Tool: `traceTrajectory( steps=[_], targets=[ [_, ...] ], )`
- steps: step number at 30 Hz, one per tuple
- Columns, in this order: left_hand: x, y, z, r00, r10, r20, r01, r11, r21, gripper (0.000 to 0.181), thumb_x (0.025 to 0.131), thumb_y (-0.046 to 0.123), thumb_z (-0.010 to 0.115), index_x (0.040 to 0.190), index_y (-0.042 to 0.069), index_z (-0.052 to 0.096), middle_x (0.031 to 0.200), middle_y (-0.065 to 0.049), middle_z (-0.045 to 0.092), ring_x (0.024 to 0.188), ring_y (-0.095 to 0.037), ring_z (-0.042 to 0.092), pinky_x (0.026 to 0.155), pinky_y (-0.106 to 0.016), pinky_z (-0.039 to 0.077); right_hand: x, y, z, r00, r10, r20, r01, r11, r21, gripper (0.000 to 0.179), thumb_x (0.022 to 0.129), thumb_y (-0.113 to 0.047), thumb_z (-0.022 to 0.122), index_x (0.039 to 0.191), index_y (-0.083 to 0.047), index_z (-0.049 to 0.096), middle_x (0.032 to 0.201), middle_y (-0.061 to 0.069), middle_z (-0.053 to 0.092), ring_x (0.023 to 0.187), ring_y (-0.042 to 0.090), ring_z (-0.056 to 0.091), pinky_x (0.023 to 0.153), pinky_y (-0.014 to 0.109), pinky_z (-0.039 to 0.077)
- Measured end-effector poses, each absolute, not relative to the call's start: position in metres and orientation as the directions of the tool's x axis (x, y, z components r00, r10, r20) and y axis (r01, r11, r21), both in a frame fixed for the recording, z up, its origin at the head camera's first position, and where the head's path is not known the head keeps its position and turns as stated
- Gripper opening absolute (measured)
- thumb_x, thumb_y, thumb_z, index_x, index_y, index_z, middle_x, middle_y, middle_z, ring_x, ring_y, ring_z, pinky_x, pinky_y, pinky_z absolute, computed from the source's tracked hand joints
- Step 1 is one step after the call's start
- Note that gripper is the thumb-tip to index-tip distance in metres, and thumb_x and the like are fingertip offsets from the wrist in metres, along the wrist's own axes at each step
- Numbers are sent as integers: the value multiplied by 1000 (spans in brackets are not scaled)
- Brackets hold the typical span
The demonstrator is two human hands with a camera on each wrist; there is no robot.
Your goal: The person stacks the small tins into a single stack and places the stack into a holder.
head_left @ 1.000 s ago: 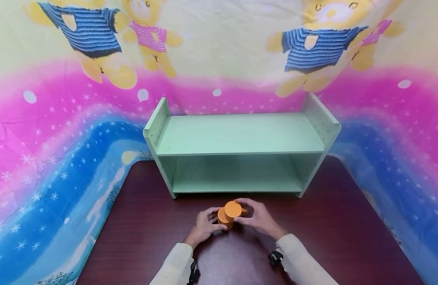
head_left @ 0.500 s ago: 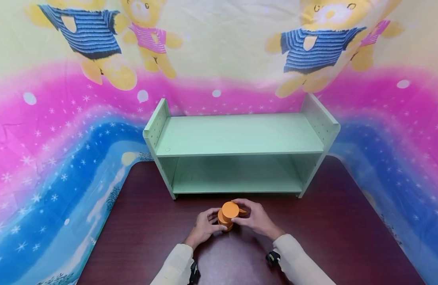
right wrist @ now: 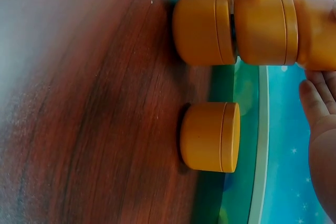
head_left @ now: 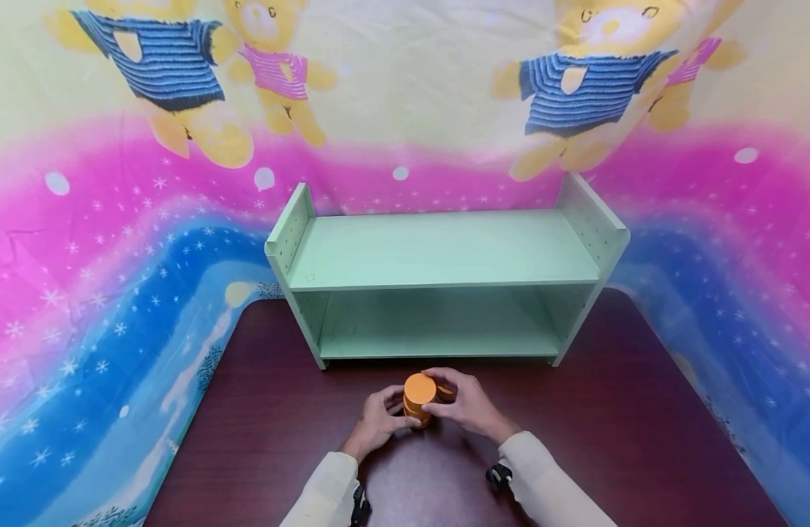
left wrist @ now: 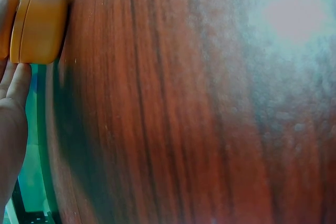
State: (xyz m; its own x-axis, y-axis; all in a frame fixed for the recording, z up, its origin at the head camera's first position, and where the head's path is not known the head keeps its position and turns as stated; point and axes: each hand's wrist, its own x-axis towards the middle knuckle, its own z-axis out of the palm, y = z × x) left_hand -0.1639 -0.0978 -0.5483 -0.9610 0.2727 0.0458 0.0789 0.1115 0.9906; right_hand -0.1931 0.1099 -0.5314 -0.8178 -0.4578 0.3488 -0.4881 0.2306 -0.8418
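Right wrist: probably light, stiff and slick, best held by the sides, with right grip (head_left: 467,404) clamped on top jar (right wrist: 315,31), left grip (head_left: 377,417) on middle jar (right wrist: 262,31).

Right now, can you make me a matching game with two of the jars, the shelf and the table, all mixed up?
Column one:
1. Highest jar
2. Jar at the bottom of the right wrist picture
3. Shelf
4. Table

Column two:
A. pale green
B. standing by itself
C. dark reddish brown
D. held in the right hand

Pairs: 1-D, 2-B, 3-A, 4-C
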Motion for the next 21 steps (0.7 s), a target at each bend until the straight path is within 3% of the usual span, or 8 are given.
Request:
traceTrajectory(
  steps=[8,11,21],
  targets=[
    [-164,-98,-550,-965,258,38,70,114,991,53,70,-2,79,118,-5,56,115,-22,59,111,-36,55,93,-36,49,-184,106,-511,-817,-467,339,-486,240,-840,52,74,-7,79,120,2,57,117,13,61,106,27,59,88,47,49],
    [-165,-97,-550,-968,247,40,71,119,990,53,70,-1,80,117,-5,57,114,-21,60,111,-35,56,93,-36,48,-178,104,-495,-825,-472,310,-467,260,-845,51,74,-4,78,119,6,56,117,16,60,107,27,59,89,40,51],
    [-163,-97,-549,-969,243,42,70,110,991,51,70,-2,79,116,-5,57,114,-20,60,110,-35,56,93,-35,49,-190,109,-535,-849,-439,296,-430,246,-869,54,74,-17,79,123,-8,57,118,7,58,109,23,57,90,45,49]
  ],
)
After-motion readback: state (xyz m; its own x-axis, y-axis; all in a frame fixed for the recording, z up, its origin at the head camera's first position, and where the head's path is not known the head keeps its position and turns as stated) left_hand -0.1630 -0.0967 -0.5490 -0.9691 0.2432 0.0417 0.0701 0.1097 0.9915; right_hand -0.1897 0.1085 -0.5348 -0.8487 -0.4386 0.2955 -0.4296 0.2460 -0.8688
